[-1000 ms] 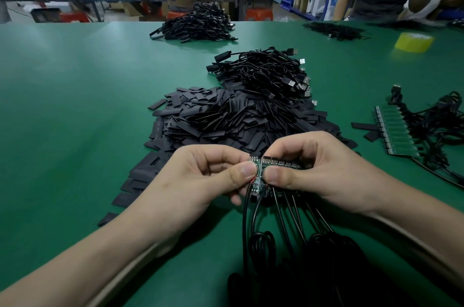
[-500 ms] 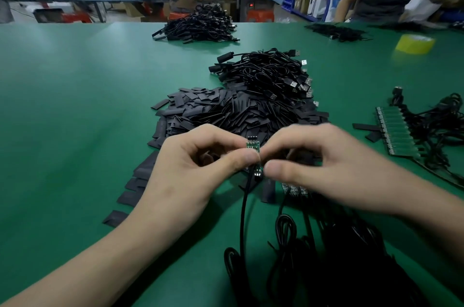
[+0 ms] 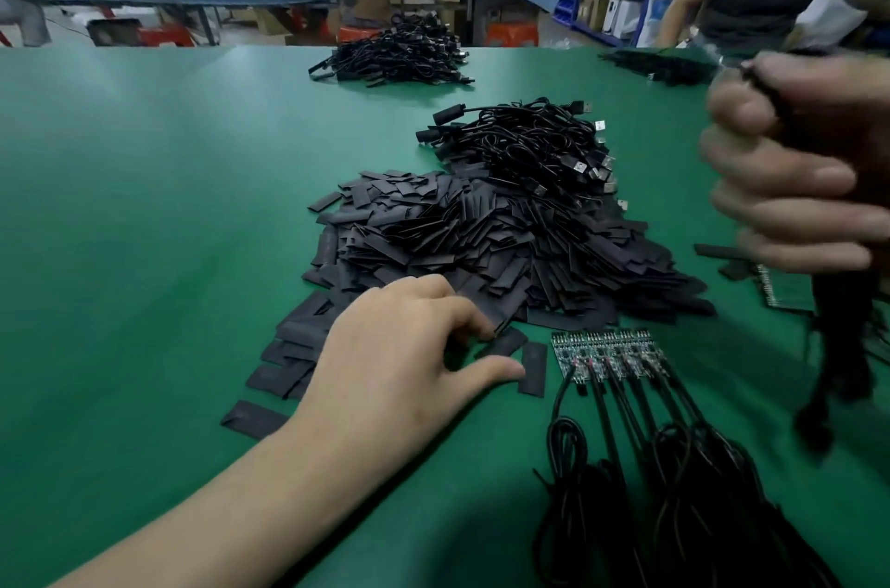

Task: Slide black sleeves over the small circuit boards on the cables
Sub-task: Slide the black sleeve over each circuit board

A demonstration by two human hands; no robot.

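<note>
left hand (image 3: 399,346) palm-down, thumb spread, fingertips (image 3: 474,321) on black sleeves (image 3: 481,241); right hand (image 3: 794,173) raised, clenched round a cable (image 3: 840,337)

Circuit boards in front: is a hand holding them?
No, the circuit boards lie on the table, the left hand beside them, the right hand raised, gripping a cable.

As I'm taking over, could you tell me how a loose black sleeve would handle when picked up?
Probably light and floppy: the black sleeve lies thin and flat. Likely tricky to pinch off the green table; sliding it may help.
</note>
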